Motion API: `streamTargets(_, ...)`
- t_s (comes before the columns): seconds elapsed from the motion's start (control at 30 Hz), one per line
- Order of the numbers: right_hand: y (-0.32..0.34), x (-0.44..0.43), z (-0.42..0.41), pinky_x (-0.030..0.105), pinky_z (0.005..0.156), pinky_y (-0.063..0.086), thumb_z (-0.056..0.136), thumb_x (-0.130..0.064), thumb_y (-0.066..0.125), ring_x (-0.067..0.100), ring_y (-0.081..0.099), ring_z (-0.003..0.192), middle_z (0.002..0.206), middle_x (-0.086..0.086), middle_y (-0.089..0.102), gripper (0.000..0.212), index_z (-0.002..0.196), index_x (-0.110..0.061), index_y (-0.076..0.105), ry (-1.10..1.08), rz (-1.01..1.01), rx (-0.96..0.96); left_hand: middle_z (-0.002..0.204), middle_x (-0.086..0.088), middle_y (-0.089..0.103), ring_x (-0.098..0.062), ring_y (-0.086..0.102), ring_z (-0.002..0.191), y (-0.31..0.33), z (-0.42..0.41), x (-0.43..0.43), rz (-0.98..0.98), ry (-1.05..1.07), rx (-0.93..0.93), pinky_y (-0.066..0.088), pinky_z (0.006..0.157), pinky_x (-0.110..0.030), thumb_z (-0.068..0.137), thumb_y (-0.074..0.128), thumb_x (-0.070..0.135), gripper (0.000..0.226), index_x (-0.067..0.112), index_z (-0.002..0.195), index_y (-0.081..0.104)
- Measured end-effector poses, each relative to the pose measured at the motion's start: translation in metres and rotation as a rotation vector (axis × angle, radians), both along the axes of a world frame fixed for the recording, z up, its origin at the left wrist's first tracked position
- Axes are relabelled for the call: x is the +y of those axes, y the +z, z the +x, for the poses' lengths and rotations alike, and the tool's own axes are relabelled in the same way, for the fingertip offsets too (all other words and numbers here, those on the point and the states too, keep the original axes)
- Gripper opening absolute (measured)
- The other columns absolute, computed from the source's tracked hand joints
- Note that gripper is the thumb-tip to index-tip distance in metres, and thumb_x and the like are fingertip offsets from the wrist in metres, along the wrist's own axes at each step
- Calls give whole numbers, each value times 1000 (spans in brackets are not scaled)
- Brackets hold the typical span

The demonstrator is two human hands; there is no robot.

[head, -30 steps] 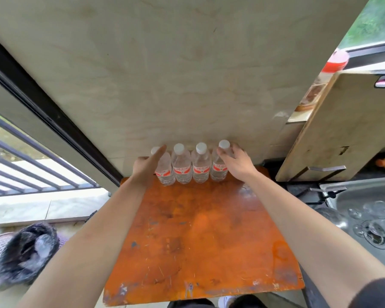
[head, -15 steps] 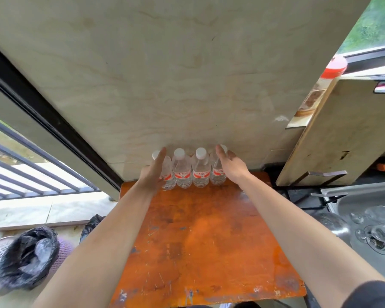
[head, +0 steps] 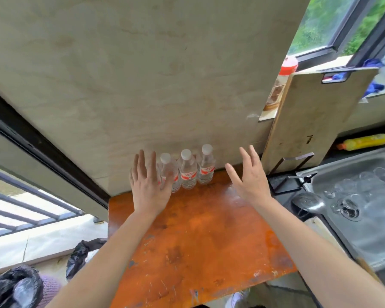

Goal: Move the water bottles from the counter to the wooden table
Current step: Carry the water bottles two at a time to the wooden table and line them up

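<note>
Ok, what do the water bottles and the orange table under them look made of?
Water bottles: likely thin clear plastic, judging by the see-through bodies, white caps and red-and-white labels. Orange table: apparently wood under a worn orange coat; scratches and pale chips show near its front edge.

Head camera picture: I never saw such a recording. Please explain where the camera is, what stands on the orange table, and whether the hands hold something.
No machine: a person wears the camera on the head, so you look down as they do. The left hand and the right hand are open, fingers straight, and hold nothing. On the orange wooden table, against the wall, stand water bottles with white caps; three show clearly, and the left hand hides part of the row. A sink is at the right.
</note>
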State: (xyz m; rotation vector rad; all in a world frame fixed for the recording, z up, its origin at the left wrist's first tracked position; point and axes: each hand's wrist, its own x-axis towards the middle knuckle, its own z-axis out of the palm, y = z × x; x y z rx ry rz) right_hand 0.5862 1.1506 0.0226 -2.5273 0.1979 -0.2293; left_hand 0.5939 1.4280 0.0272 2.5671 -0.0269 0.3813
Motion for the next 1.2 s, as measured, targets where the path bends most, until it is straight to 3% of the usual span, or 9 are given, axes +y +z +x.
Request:
streamTargets(0.13,-5,-43,-54,42,123,21,97,-58,47,24,14,154,167,11,12,75,157,-18,27,-147,-32,-27,165,-17,16,-33,8,154,-11,-13,-55,103,-251,-29,13,122,-58,94,45,56,76,19,157,26)
streamTargets(0.27,6,-102,-111,46,123,21,98,-58,45,26,13,154,167,12,13,74,157,-17,27,-306,-81,-78,164,-18,21,-33,13,153,4,-28,-131,163,-475,-61,18,120,-60,95,43,55,74,13,155,32)
streamTargets(0.47,29,-211,-215,47,121,17,99,-57,45,27,12,154,168,11,9,73,158,-19,24,-558,-84,-168,161,-19,27,-34,19,151,43,-70,-279,135,-773,-192,20,119,-59,96,43,51,68,11,151,39)
streamTargets(0.57,34,-282,-285,48,122,19,96,-62,38,28,14,154,167,14,13,77,157,-16,28,-654,-131,-212,160,-20,28,-37,22,150,55,-116,-373,83,-901,-273,21,117,-59,96,48,48,66,11,150,41)
streamTargets(0.67,33,-361,-371,53,119,27,96,-59,42,34,23,150,163,20,23,74,153,-11,37,-742,-196,-248,159,-22,30,-40,24,149,57,-182,-480,52,-1002,-301,24,116,-60,96,49,46,64,8,148,42)
streamTargets(0.8,36,-456,-498,55,116,30,94,-52,53,38,30,147,161,21,26,72,151,-10,37,-895,-269,-247,159,-20,32,-41,29,147,53,-286,-623,58,-1192,-221,29,113,-64,94,45,51,71,11,151,36)
streamTargets(0.93,44,-536,-612,56,116,31,91,-51,59,38,28,148,162,22,24,80,153,-9,32,-1051,-315,-196,162,-14,29,-34,29,148,68,-384,-731,71,-1366,-154,28,118,-55,92,41,54,75,14,155,31)
streamTargets(1.07,45,-598,-679,53,115,33,93,-55,50,39,32,145,161,22,25,77,152,-10,33,-1183,-282,-178,158,-11,37,-30,30,148,74,-445,-815,62,-1477,-147,29,119,-48,95,39,54,68,15,151,40)
streamTargets(1.2,26,-653,-718,50,117,30,93,-55,50,36,28,147,162,22,23,78,153,-8,33,-1283,-234,-149,162,-12,30,-31,25,150,55,-477,-895,126,-1535,-169,21,120,-42,96,41,52,69,17,155,34)
